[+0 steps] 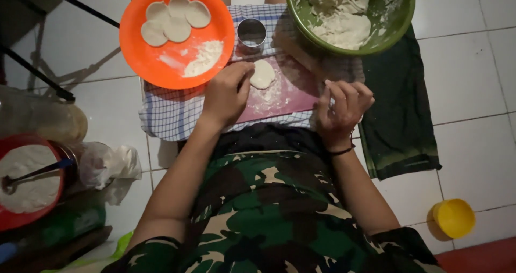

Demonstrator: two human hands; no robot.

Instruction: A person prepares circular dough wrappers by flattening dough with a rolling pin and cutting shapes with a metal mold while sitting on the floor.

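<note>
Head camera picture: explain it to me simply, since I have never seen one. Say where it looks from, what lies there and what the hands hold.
The camera sits on a person's head and looks down at their lap and a tiled floor. The left hand touches a flat dough round on a pink board. The right hand is curled with nothing visible in its grip. Around them: an orange plate with dough rounds and flour, a metal cutter ring, and a green bowl of dough.

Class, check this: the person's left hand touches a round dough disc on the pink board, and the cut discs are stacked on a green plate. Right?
Not quite. In the head view the left hand does touch the dough disc on the pink board, but the cut discs sit on an orange plate, not green.
</note>
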